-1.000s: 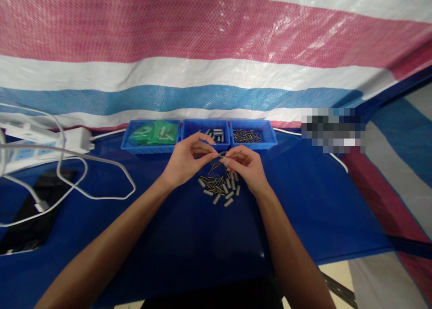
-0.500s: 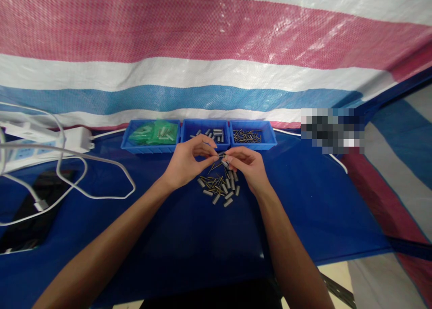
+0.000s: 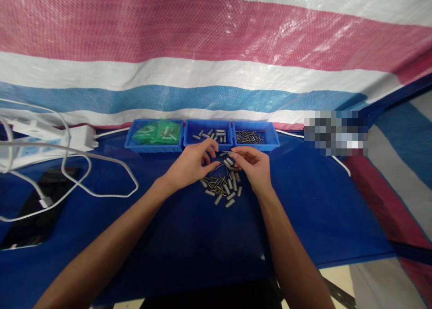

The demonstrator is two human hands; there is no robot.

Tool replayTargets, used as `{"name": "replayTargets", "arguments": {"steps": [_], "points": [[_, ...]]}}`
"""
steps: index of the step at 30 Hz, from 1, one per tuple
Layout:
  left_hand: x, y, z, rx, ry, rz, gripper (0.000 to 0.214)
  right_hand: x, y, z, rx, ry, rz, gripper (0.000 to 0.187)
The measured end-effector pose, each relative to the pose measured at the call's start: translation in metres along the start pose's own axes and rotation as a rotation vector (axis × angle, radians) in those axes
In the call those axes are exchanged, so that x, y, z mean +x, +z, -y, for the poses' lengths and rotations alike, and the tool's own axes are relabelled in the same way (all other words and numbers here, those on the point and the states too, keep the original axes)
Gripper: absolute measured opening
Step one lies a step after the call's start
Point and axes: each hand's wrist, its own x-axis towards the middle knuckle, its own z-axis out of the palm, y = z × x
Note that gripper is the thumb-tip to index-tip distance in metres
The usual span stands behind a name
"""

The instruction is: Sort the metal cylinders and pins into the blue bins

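Thin brass-coloured metal pin pinched by left hand; right hand pinches small grey metal sleeve; both over loose parts pile, mid blue tabletop, probably to keep stock within reach.

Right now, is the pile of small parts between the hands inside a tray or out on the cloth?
Out: the pile lies on the blue cloth, before the three trays, in none.

The little sleeves look like smooth, dull grey metal to me. The thin pins among them have a brassy shine. My bins are smooth blue plastic, and one holds a glossy green plastic bag. The table cover is a blue woven sheet, fairly matt. The striped tarp is coarse-woven plastic with a glinting sheen.
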Motion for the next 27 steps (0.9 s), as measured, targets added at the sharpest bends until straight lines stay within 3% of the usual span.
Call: {"name": "replayTargets", "arguments": {"steps": [4, 7, 10, 13, 27], "points": [[-0.003, 0.004, 0.009, 0.157, 0.01, 0.153, 0.032, 0.003, -0.002, -0.002, -0.039, -0.117, -0.209, 0.02], [-0.005, 0.007, 0.014, 0.204, -0.005, 0.199, 0.036, 0.005, -0.005, -0.005, -0.054, -0.15, -0.274, 0.028], [-0.004, 0.007, 0.017, 0.205, -0.015, 0.198, 0.032, 0.006, -0.008, -0.008, -0.072, -0.152, -0.27, 0.03], [-0.004, 0.005, 0.017, 0.195, -0.006, 0.198, 0.029, 0.006, -0.008, -0.01, -0.095, -0.141, -0.255, 0.02], [-0.003, 0.0, 0.01, 0.122, 0.001, 0.269, 0.041, 0.004, -0.003, -0.009, -0.079, -0.124, -0.189, 0.01]]}}
